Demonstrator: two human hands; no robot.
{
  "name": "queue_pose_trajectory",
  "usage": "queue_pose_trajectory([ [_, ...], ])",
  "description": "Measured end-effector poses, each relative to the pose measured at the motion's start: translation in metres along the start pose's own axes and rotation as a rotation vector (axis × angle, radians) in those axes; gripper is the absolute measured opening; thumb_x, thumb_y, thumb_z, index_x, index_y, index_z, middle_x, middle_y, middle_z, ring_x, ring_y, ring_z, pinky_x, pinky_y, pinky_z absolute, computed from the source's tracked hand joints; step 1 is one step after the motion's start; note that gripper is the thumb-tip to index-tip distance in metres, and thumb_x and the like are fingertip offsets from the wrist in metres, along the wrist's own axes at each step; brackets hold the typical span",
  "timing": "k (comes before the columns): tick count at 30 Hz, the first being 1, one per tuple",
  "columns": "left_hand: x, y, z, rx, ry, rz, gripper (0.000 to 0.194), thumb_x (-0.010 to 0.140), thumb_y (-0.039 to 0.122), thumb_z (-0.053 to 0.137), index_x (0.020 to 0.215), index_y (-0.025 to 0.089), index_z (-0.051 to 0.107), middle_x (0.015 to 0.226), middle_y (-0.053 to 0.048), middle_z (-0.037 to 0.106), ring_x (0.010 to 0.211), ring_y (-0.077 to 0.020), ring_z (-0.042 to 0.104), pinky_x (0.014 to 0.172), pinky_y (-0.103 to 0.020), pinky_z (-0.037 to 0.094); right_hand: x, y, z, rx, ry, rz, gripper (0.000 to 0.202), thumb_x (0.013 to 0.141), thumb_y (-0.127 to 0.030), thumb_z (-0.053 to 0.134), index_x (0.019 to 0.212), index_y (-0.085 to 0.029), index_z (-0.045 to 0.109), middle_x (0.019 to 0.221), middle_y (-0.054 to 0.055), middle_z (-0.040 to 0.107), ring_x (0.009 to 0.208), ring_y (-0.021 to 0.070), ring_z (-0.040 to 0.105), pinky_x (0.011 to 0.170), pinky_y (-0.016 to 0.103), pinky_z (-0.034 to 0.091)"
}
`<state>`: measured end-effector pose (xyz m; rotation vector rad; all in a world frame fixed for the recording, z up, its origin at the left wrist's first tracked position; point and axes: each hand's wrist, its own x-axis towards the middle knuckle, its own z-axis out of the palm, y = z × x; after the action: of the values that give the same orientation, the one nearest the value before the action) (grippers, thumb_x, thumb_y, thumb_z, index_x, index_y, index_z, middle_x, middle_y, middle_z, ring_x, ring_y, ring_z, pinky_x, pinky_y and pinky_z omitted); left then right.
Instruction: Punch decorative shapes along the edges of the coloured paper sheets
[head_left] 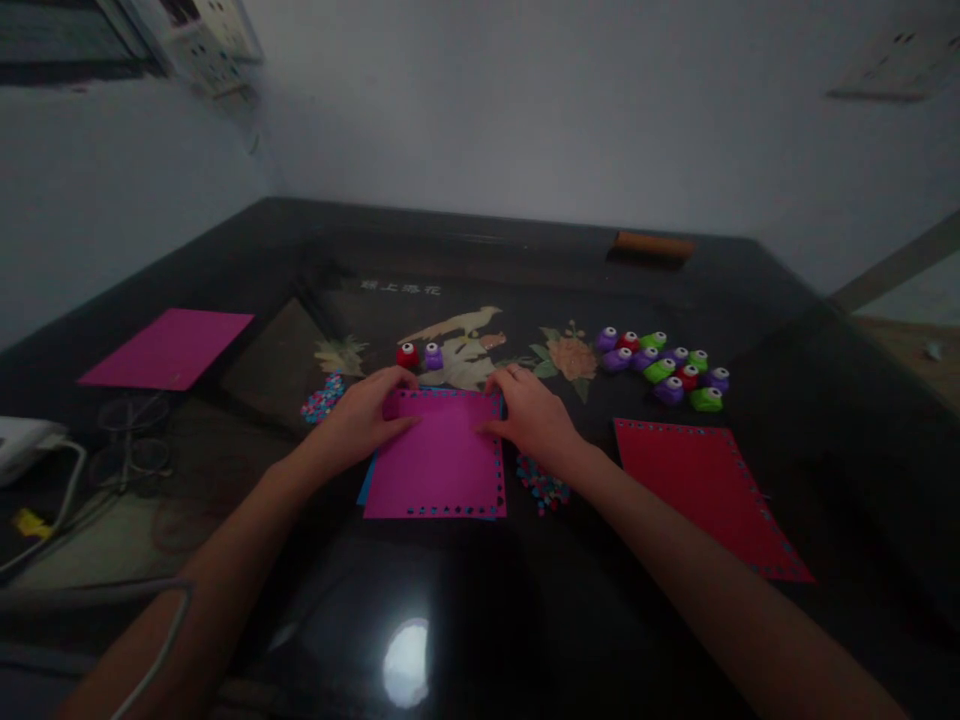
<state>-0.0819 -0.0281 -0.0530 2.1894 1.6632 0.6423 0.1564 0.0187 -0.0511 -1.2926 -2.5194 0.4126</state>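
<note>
A pink sheet of paper (441,455) lies before me on the dark table, with small holes punched along its top, right and bottom edges. Under it, a blue sheet (365,488) peeks out at the left and lower edges. My left hand (373,412) grips the top left corner, thumb on top and fingers curled at the far edge. At the top right corner my right hand (531,418) holds the sheet the same way. Just beyond the paper stand a red craft punch (407,356) and a purple craft punch (433,357).
Several coloured craft punches (661,372) cluster at the right, behind a red sheet with punched edges (697,485). Paper bits lie in one pile (322,400) at left and another pile (541,486) at right. Another pink sheet (171,348), a white cable (75,470) and a brown roll (654,246) lie farther out.
</note>
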Motion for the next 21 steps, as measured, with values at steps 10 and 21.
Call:
queue_pose_trajectory([
  [10, 0.001, 0.008, -0.011, -0.440, 0.036, -0.190, 0.037, 0.072, 0.037, 0.066, 0.102, 0.018, 0.055, 0.096, -0.005, 0.064, 0.081, -0.0204, 0.063, 0.070, -0.033, 0.051, 0.004, 0.005, -0.003, 0.393, 0.025, 0.057, 0.027, 0.067, -0.019, 0.069, 0.085, -0.020, 0.049, 0.081, 0.001, 0.058, 0.076, 0.0168, 0.055, 0.064, 0.029, 0.041],
  [21, 0.001, 0.022, -0.010, -0.768, 0.228, -0.404, 0.040, 0.069, 0.036, 0.071, 0.103, 0.017, 0.059, 0.093, -0.005, 0.069, 0.077, -0.0188, 0.065, 0.061, -0.027, 0.052, 0.009, 0.006, -0.022, 1.112, -0.155, 0.279, 0.009, 0.069, -0.016, 0.066, 0.073, -0.016, 0.057, 0.062, -0.001, 0.059, 0.058, 0.0119, 0.055, 0.062, 0.029, 0.045],
])
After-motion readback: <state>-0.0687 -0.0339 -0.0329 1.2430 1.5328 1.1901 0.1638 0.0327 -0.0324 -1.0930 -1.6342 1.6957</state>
